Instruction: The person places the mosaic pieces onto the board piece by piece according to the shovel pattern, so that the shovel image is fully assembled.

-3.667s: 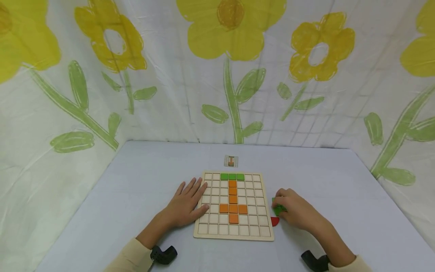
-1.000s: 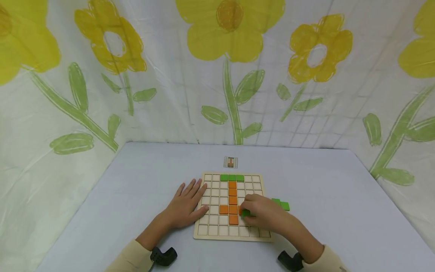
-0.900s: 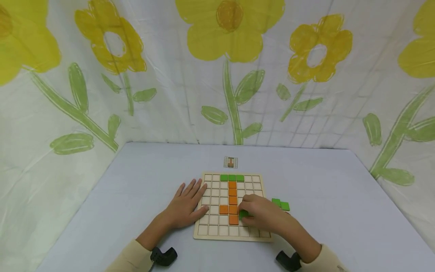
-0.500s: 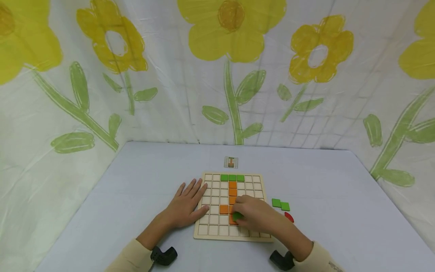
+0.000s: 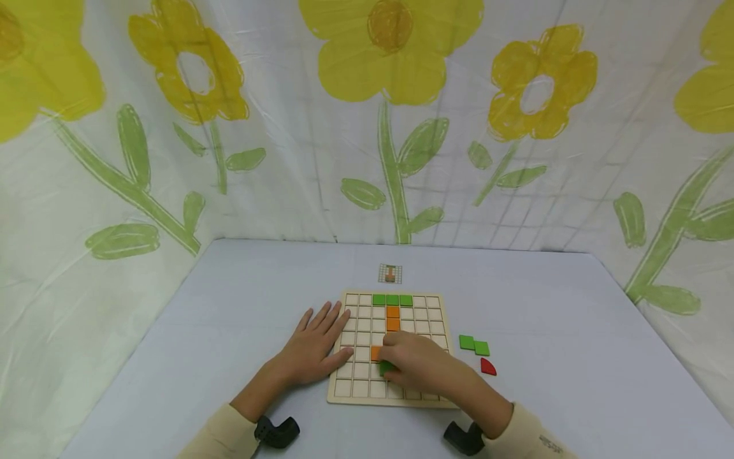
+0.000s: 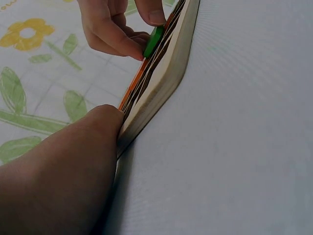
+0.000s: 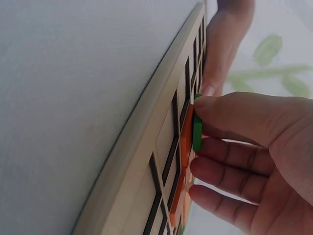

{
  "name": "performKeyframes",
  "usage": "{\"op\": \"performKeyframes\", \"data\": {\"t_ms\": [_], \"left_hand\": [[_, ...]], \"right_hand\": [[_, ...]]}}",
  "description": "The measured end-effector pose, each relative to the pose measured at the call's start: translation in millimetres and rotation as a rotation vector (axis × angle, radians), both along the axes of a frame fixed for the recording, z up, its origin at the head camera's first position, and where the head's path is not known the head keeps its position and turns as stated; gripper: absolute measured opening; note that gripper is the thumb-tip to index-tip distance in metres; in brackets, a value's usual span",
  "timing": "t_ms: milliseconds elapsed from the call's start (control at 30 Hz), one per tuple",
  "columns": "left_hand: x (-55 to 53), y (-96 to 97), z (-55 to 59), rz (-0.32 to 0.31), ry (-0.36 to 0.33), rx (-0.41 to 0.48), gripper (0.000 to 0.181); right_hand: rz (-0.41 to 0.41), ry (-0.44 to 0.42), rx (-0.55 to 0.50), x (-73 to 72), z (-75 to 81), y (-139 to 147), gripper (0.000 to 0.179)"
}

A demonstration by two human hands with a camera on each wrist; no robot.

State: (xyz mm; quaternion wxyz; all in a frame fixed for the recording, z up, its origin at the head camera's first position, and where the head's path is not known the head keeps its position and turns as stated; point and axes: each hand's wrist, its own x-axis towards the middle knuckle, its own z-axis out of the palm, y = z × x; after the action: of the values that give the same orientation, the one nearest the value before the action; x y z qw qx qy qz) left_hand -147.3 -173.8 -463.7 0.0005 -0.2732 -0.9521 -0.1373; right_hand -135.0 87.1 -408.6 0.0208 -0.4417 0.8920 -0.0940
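A wooden grid board lies on the table. My left hand rests flat on its left edge, fingers spread. Between thumb and fingertips my right hand pinches a green square tile low over the grid, just left of the lower orange tiles. The tile is tilted in the left wrist view. Several orange tiles run down the middle column, the lower ones hidden under my right hand. One orange tile shows beside my fingertips. Three green tiles fill the middle of the top row.
Right of the board lie two loose green tiles and a red quarter-round piece. A small pattern card lies behind the board. Black wrist devices are worn on both wrists. A flowered curtain hangs behind the table.
My right hand picked a green tile from beside the board and carried it left over the grid. The red piece now lies farther right. My left hand has stayed in place.
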Motion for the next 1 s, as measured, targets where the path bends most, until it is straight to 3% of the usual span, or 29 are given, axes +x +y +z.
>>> {"op": "performKeyframes", "data": {"t_ms": [700, 1000], "left_hand": [[0.9, 0.2, 4.3, -0.013, 0.05, 0.003, 0.075], [0.1, -0.1, 0.2, -0.004, 0.01, 0.009, 0.077]], "right_hand": [[0.024, 0.049, 0.024, 4.2, -1.7, -18.8, 0.005], [0.055, 0.06, -0.031, 7.3, -6.7, -15.4, 0.006]]}}
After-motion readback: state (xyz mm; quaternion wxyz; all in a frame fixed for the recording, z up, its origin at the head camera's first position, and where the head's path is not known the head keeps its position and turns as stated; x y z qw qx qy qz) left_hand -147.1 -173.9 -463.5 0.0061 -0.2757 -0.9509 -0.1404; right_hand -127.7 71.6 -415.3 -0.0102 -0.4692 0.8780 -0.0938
